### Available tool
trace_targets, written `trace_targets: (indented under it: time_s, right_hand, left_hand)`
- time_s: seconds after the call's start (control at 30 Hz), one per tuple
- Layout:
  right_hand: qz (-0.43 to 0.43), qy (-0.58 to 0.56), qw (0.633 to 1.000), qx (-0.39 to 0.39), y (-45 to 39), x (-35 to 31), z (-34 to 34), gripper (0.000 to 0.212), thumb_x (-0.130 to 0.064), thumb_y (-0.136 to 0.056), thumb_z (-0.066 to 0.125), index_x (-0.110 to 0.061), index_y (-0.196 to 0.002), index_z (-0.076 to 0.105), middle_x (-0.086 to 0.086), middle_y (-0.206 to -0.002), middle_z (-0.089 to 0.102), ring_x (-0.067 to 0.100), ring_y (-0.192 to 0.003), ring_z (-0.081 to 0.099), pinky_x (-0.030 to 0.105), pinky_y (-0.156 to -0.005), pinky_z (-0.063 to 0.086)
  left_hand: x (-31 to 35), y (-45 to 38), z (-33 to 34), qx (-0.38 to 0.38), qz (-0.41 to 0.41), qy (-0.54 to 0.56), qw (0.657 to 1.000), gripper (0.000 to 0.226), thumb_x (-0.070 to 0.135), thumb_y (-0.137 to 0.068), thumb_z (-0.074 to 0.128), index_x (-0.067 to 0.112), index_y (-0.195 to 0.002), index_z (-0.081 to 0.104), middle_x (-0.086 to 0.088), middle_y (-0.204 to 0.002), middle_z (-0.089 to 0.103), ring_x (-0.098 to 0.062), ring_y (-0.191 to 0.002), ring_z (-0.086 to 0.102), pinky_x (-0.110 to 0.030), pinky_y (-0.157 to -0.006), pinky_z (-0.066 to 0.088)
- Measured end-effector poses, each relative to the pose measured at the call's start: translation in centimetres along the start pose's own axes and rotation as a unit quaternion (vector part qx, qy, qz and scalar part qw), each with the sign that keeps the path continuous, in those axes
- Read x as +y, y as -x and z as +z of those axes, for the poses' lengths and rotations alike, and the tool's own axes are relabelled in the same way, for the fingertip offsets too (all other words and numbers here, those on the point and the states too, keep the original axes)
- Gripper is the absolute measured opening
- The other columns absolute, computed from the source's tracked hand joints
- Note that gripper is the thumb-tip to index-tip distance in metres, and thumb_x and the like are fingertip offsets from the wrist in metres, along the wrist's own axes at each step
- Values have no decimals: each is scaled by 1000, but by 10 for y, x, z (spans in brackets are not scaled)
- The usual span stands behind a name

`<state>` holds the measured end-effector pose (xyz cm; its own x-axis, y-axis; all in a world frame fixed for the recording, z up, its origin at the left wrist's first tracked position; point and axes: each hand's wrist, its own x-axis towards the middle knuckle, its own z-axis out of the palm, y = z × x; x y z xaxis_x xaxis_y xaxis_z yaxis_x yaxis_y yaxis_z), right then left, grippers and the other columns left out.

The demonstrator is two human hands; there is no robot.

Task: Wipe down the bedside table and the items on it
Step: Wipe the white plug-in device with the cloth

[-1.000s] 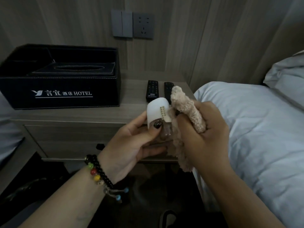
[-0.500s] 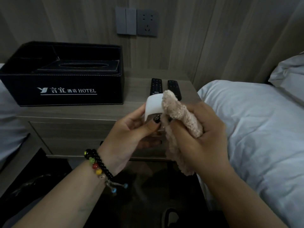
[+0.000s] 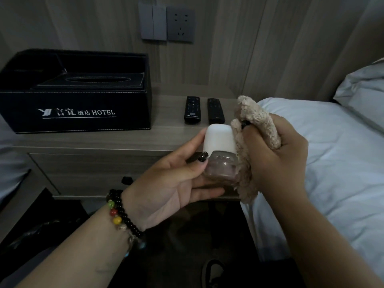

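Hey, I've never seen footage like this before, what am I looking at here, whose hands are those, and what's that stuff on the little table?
There is no machine here: a camera worn on a person's head looks forward and down at their own two hands. The left hand holds a small bottle with a white cap. The right hand grips a fuzzy beige cloth pressed against the bottle's side, wiping it. Behind them is a wooden bedside table. On it sit a black hotel tissue box and two black remote controls lying side by side. A white bed is on the right.
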<state>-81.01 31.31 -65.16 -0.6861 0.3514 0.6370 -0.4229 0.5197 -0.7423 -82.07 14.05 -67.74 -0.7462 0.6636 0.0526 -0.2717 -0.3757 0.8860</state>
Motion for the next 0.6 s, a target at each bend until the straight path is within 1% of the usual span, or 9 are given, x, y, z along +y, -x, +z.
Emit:
trace_targets:
  time_s: [0.07, 0.13, 0.2, 0.27, 0.33, 0.37, 0.47, 0.53, 0.6]
  right_hand:
    - [-4, 5, 1000, 8, 2, -1, 1, 25, -19, -82, 60, -40, -70, 53, -11, -72, 55, 3, -67, 52, 16, -65, 38]
    - [-18, 7, 1000, 11, 8, -3, 3, 18, -20, -82, 64, -37, -77, 58, -10, -76, 57, 2, -70, 54, 10, -64, 38]
    - [-61, 10, 998, -1, 17, -7, 6, 13, -16, -80, 66, -25, -89, 66, -5, -81, 58, 1, -74, 55, 7, -66, 38]
    - [-119, 29, 992, -25, 27, -11, 10, 22, -17, -78, 65, -12, -100, 68, -2, -87, 58, -2, -80, 55, 6, -70, 38]
    - [-151, 34, 987, -40, 32, -12, 15, 28, -17, -78, 66, -5, -104, 69, -2, -90, 57, -5, -83, 54, 4, -72, 37]
    - [-155, 32, 987, -41, 31, -12, 17, 28, -16, -79, 66, -4, -104, 69, -1, -89, 57, -6, -82, 53, 3, -72, 36]
    - [-139, 33, 990, -19, 22, -10, 17, 21, -19, -80, 63, -8, -97, 70, 0, -83, 58, -3, -78, 54, 4, -71, 36]
    - [-101, 35, 994, 9, 12, -7, 15, 9, -20, -81, 62, -19, -90, 66, -5, -79, 58, -6, -76, 53, 3, -69, 35]
    - [-67, 33, 997, 33, 7, -5, 14, 12, -20, -81, 62, -30, -87, 60, -11, -77, 56, -7, -75, 52, 3, -67, 35]
  left_hand:
    - [-1, 1, 0, -1, 11, -4, 1000, 66, 16, -80, 60, 39, -139, 43, -12, -127, 62, -32, -114, 62, -41, -89, 54]
    - [-2, 0, -1, 18, 22, -11, 1000, 64, 17, -78, 61, 40, -137, 47, -10, -123, 65, -29, -108, 65, -40, -85, 54]
    - [-3, 0, -2, 41, 36, -15, 998, 61, 17, -80, 60, 38, -135, 49, -7, -113, 69, -25, -100, 67, -38, -81, 57]
    - [-2, 0, -3, 57, 45, -10, 997, 59, 18, -82, 63, 33, -137, 49, -5, -106, 70, -23, -97, 67, -37, -78, 56]
    - [0, 1, -5, 58, 45, -18, 997, 65, 24, -82, 71, 30, -141, 44, -7, -117, 68, -25, -105, 66, -37, -79, 55]
    - [1, 2, -5, 54, 40, -31, 997, 67, 26, -81, 71, 32, -142, 42, -9, -123, 65, -25, -108, 64, -38, -80, 55]
    - [3, 2, -7, 55, 34, -73, 995, 59, 28, -81, 65, 44, -134, 48, -12, -124, 61, -25, -107, 64, -38, -83, 54]
    - [2, 2, -4, 49, 32, -99, 993, 60, 28, -78, 63, 49, -132, 48, -16, -125, 60, -26, -108, 63, -35, -82, 53]
    - [-1, 1, -1, 53, 41, -112, 991, 65, 28, -79, 63, 51, -136, 43, -9, -118, 65, -24, -108, 64, -34, -82, 53]
